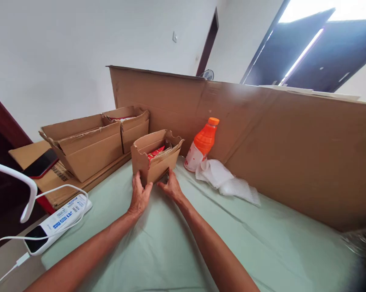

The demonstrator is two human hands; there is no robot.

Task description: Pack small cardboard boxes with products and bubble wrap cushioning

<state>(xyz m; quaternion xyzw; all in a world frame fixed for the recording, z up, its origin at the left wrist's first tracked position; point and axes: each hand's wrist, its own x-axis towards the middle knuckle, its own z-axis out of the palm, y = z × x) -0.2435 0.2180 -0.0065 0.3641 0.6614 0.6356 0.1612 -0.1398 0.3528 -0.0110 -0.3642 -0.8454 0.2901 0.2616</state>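
A small open-topped cardboard box (160, 166) with ragged cut edges stands on the pale green sheet, tilted a little. Red packets (155, 153) and some brownish wrapped items lie inside it. My left hand (140, 195) grips the box's lower left corner, thumb on the front and fingers at the side. On the lower right of the same box, my right hand (171, 186) holds the bottom edge, its fingertips against the front and partly under it. Behind the box to the right, an orange bottle (203, 142) leans by the cardboard wall.
Clear plastic wrap (228, 178) lies beside the bottle. Two larger cardboard boxes (91, 148) sit on flattened cardboard at left, near a dark phone (41, 164). A white power bank (58, 223) with a cable is nearer. A tall cardboard panel (286, 150) borders the back.
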